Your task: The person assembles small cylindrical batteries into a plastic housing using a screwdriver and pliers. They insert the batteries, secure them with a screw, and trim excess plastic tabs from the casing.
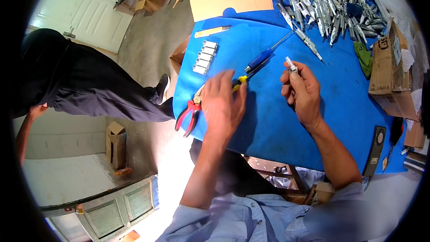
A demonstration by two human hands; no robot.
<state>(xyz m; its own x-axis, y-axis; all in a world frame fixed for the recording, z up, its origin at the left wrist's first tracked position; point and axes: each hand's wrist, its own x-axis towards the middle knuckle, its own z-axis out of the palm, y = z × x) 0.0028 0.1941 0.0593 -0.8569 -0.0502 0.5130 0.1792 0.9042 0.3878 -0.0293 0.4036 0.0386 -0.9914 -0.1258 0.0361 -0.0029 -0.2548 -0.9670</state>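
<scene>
My right hand (pixel 302 90) is closed, thumb against fingers, on a small white-and-metal part (pixel 291 65) whose white tip points up. What kind of part it is, I cannot make out. Blurred by motion, my left hand (pixel 221 105) is over the tools at the table's left side, its thumb apart from its stretched fingers. Beside it lie red-handled pliers (pixel 192 109), their jaws partly covered by the hand. A yellow-and-black handled tool (pixel 242 79) shows near the left thumb, mostly hidden. Just beyond lies a blue-handled screwdriver (pixel 260 59).
Several small white-and-metal blocks (pixel 204 58) stand in a row on the blue cloth (pixel 277 130), near a yellow utility knife (pixel 212 31). A heap of grey-white parts (pixel 336 6) covers the far right. Cardboard boxes (pixel 389 69) sit right. Another person's leg (pixel 98 76) is at left.
</scene>
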